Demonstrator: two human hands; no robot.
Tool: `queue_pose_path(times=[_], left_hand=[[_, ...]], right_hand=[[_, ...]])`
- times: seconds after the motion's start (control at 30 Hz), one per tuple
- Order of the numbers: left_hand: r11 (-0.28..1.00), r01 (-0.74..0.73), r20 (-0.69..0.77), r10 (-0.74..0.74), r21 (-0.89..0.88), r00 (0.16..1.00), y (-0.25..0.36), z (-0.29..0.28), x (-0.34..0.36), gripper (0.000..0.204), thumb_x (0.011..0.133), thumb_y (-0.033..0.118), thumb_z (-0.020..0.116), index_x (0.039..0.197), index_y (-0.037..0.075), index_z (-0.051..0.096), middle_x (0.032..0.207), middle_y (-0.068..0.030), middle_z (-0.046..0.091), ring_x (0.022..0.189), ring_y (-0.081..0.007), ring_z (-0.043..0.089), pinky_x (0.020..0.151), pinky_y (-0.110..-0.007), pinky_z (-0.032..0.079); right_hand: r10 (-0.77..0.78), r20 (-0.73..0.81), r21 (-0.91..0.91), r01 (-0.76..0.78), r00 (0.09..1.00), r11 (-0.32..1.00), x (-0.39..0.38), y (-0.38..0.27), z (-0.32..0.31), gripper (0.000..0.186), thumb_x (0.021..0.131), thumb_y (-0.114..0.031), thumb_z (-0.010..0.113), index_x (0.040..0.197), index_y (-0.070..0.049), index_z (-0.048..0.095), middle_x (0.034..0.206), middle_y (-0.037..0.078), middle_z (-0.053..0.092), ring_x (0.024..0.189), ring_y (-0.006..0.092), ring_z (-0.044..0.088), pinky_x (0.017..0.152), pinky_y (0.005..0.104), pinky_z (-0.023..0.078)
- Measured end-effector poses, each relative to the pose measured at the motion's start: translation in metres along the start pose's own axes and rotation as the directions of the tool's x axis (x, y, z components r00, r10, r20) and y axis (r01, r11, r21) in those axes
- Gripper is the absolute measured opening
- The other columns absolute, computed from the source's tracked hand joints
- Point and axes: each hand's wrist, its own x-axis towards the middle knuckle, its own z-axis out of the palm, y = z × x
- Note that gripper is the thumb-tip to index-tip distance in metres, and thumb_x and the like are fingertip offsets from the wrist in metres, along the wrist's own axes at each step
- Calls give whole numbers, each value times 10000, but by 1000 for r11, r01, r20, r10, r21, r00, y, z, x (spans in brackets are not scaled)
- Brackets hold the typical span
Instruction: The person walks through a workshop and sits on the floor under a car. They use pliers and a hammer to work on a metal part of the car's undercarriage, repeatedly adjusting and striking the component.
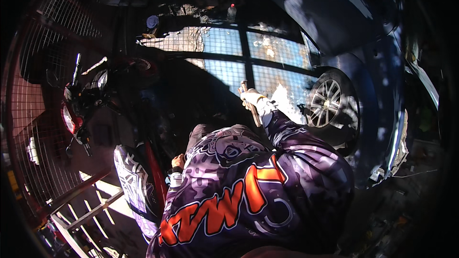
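My right hand (251, 97) is in bright sunlight at the centre, closed around what looks like a hammer (257, 118). The head end points up and away, and the handle runs down toward my sleeve. To its right is the wheel (325, 102) of a dark blue car. Lower and to the left, my left hand (178, 161) is close to my body, with a dark band at the wrist. Its fingers look curled, and I cannot see what is in them. A long red part (154, 172) lies just left of that hand.
The dark blue car (368, 86) fills the right side. A red and black motorcycle (79, 105) stands at the left before a wire mesh fence (33, 119). Ahead, a bottle with a red cap (232, 13) stands past the sunlit ground (224, 69). A pale frame (81, 222) is lower left.
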Motion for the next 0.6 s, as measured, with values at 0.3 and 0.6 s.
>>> queue_pose_path(times=[0.3, 0.6], left_hand=[[287, 590, 378, -544, -755, 749, -108, -249, 354, 248, 993, 369, 714, 1058, 130, 737, 873, -64, 754, 679, -211, 714, 569, -378, 584], [535, 285, 172, -251, -795, 953, -106, -362, 619, 267, 1008, 352, 685, 952, 92, 706, 799, -59, 726, 622, -211, 703, 521, -368, 571]], right_hand=[[46, -14, -860, -36, 999, 509, 116, -47, 33, 424, 1003, -354, 567, 1257, -51, 720, 1119, 226, 767, 1079, 384, 745, 947, 514, 574], [344, 16, -303, -324, 939, 896, 259, -267, 26, 332, 1026, -291, 547, 1113, -53, 762, 1019, 177, 761, 930, 347, 750, 821, 475, 587]])
